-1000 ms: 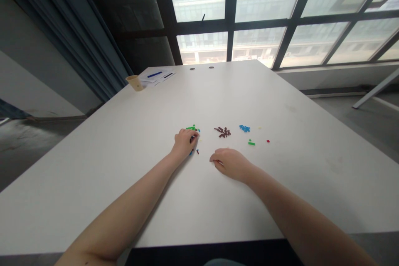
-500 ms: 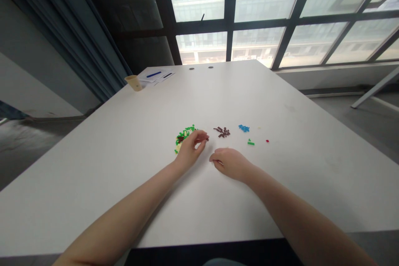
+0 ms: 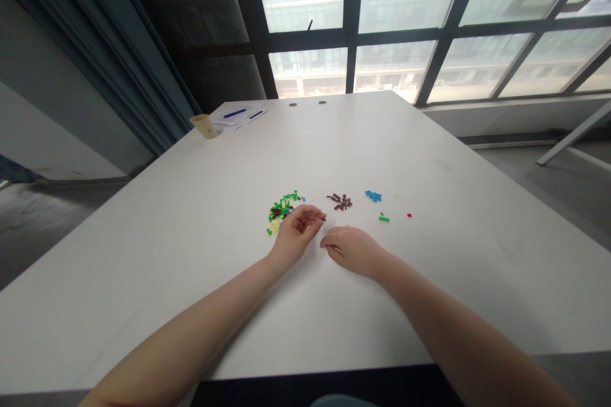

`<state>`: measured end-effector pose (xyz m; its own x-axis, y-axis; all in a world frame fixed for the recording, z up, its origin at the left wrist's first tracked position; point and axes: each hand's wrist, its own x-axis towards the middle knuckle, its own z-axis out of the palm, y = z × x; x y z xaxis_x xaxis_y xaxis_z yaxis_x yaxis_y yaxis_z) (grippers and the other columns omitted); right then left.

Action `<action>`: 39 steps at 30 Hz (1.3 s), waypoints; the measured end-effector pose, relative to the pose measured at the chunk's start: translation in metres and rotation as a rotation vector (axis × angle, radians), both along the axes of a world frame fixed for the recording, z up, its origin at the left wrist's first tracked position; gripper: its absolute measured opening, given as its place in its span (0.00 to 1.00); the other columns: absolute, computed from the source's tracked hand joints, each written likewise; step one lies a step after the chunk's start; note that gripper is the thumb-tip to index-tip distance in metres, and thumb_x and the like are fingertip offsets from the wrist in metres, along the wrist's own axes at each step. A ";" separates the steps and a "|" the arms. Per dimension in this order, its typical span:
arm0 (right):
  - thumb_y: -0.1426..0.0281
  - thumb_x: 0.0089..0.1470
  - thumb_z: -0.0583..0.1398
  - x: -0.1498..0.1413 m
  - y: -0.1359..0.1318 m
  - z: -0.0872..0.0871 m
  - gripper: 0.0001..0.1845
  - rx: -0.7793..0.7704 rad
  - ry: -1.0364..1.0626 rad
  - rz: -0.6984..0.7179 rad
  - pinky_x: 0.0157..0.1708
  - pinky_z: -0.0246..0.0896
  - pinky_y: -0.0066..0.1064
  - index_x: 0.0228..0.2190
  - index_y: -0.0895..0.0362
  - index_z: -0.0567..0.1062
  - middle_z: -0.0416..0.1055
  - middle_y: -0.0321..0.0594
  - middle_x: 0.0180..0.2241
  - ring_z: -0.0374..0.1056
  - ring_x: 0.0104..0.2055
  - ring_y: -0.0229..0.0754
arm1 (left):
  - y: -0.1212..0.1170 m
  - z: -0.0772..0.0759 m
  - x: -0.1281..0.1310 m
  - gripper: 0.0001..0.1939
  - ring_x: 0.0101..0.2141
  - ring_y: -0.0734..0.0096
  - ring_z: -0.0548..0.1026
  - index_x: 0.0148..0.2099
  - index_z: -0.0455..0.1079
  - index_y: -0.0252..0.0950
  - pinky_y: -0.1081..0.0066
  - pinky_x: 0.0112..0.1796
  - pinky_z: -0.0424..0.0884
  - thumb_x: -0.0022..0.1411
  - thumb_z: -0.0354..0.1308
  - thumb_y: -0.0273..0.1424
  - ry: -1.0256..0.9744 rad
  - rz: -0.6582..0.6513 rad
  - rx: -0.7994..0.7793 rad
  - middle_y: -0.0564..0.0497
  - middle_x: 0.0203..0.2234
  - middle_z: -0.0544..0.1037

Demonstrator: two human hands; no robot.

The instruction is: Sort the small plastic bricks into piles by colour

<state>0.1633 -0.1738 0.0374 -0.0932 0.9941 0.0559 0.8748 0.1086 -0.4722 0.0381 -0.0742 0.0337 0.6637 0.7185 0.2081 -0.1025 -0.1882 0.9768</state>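
My left hand (image 3: 301, 230) is raised a little over the table, thumb and fingers pinched on a small brown toy brick (image 3: 324, 219). Just to its right, my right hand (image 3: 351, 248) rests on the tabletop with curled fingers; whatever they hold, if anything, is hidden. A mixed heap of small toy bricks (image 3: 277, 212), green, yellow, brown and blue, lies left of my left hand, which covers part of it. Beyond both hands is a pile of brown bricks (image 3: 340, 202). Farther right sit a blue brick pile (image 3: 373, 196), green bricks (image 3: 384, 218) and a red brick (image 3: 409, 215).
The white table (image 3: 324, 152) reaches toward the windows. At its far left stand a tan cup (image 3: 203, 126) and papers (image 3: 238, 117) with a blue pen (image 3: 235, 113) on them. A tiny pale yellow brick (image 3: 396, 196) lies right of the blue pile.
My left hand has moved right from the mixed heap toward my right hand, carrying a brown brick. More of the heap shows now. My right hand has stayed in place.
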 end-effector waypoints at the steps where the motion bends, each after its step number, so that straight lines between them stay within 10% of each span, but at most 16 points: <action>1: 0.76 0.51 0.51 0.000 0.000 0.000 0.15 0.002 -0.001 0.002 0.39 0.56 0.30 0.35 0.55 0.76 0.74 0.39 0.34 0.67 0.35 0.38 | 0.000 0.000 0.000 0.11 0.35 0.71 0.73 0.37 0.66 0.35 0.70 0.38 0.69 0.51 0.61 0.33 -0.004 0.002 0.004 0.48 0.32 0.75; 23: 0.76 0.51 0.51 0.000 0.000 -0.001 0.15 0.003 -0.027 -0.002 0.37 0.55 0.29 0.35 0.55 0.76 0.73 0.38 0.33 0.66 0.35 0.38 | 0.001 -0.001 -0.003 0.10 0.33 0.74 0.72 0.38 0.66 0.36 0.71 0.37 0.70 0.52 0.61 0.28 -0.067 -0.036 0.107 0.50 0.31 0.74; 30: 0.73 0.52 0.53 0.013 -0.004 0.014 0.11 0.227 0.040 -0.338 0.38 0.57 0.29 0.35 0.56 0.74 0.68 0.41 0.36 0.65 0.36 0.38 | 0.002 0.000 -0.002 0.13 0.34 0.73 0.73 0.40 0.65 0.36 0.70 0.39 0.69 0.51 0.62 0.30 -0.018 -0.003 0.026 0.50 0.31 0.75; 39: 0.72 0.53 0.56 0.016 -0.001 0.014 0.13 0.309 0.164 -0.095 0.37 0.57 0.28 0.41 0.53 0.74 0.64 0.38 0.31 0.62 0.34 0.36 | 0.003 -0.011 0.000 0.18 0.32 0.73 0.73 0.42 0.64 0.36 0.71 0.36 0.67 0.48 0.64 0.33 -0.004 -0.101 -0.152 0.51 0.29 0.76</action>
